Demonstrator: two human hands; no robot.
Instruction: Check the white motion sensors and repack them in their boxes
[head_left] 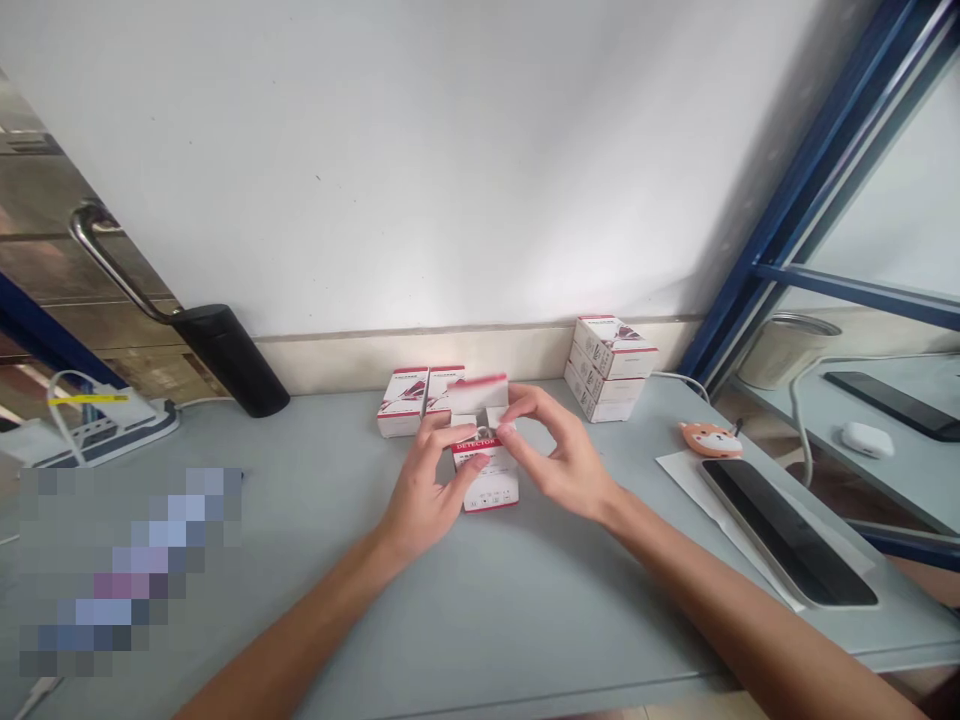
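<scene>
A small white and red box (489, 478) marked DETECTOR stands on the grey table (465, 600) in the middle, its top flap raised. My left hand (427, 490) grips the box's left side, thumb on its front. My right hand (561, 450) pinches at the open top of the box, fingers curled by the flap. What is inside the box is hidden. Two like boxes (417, 398) lie just behind it by the wall.
A stack of like boxes (611, 366) stands at the back right. A dark phone (787, 530) on white paper and an orange figure (709, 438) lie at the right. A black cylinder (229, 358) leans at the back left. A blue frame (795, 200) borders the right side.
</scene>
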